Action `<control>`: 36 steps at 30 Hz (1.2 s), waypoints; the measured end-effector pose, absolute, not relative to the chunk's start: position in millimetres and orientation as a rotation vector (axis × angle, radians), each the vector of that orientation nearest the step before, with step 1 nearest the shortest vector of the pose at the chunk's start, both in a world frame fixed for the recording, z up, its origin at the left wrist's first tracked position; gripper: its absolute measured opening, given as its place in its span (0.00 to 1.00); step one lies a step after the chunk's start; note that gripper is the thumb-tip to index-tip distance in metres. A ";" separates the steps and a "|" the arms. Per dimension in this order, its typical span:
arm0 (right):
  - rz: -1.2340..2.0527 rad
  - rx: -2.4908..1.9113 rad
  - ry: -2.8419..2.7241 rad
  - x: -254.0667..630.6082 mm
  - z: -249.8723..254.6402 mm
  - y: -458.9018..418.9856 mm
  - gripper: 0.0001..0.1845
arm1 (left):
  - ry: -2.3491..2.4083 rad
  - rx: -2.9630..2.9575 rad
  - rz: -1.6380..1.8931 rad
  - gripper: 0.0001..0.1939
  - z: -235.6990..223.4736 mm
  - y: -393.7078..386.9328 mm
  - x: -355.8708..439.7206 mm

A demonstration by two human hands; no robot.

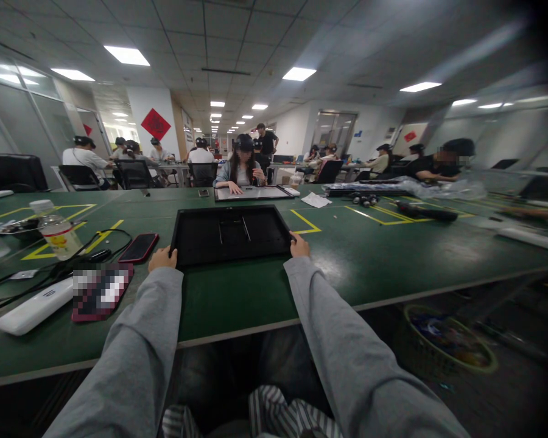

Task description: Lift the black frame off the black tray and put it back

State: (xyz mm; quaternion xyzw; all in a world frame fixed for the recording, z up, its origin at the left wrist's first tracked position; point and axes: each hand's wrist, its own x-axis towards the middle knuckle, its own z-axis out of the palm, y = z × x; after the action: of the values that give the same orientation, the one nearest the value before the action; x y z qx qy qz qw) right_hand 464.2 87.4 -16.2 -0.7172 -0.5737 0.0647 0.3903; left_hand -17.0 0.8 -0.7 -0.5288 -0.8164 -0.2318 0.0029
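A black rectangular panel with a raised rim (201,243), like a shallow tray or the back of a flat screen, lies on the green table (237,298). Two thin pale strips stand out near its middle. My left hand (163,260) grips its left edge near the front corner, fingers curled against the rim. At the opposite side my right hand (299,245) holds the right edge in the same way. Both thumbs rest by the rim; the fingertips underneath are partly hidden. Grey sleeves cover both forearms.
To the left lie a red-edged phone (139,248), a second phone (103,295), a white power bank (36,304), black cables and a drink bottle (59,231). Across the table a person (243,161) touches a similar panel (256,193). A basket (447,340) stands below right.
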 end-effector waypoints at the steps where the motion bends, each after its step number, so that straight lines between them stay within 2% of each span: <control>1: 0.169 -1.815 -1.459 464.3 -16.5 87.5 0.27 | -2.579 -1.648 -0.743 0.27 -0.2 0.4 -16.2; 13: 0.113 -1.704 -1.500 468.1 -20.4 94.4 0.26 | -2.669 -1.633 -0.847 0.30 -6.6 5.7 -25.3; 28: 0.049 -1.754 -1.485 465.8 -19.5 90.9 0.25 | -2.575 -1.770 -0.836 0.23 -2.9 4.8 -33.1; 36: -0.044 -1.781 -1.347 460.7 -9.3 82.7 0.24 | -2.666 -1.770 -1.074 0.23 7.5 0.5 -31.1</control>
State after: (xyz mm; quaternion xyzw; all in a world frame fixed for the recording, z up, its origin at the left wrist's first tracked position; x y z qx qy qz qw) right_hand 460.7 82.7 -9.3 -0.7166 -0.5419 -0.0177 0.4388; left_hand -31.1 0.5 7.5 -0.5209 -0.7843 -0.3161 -0.1168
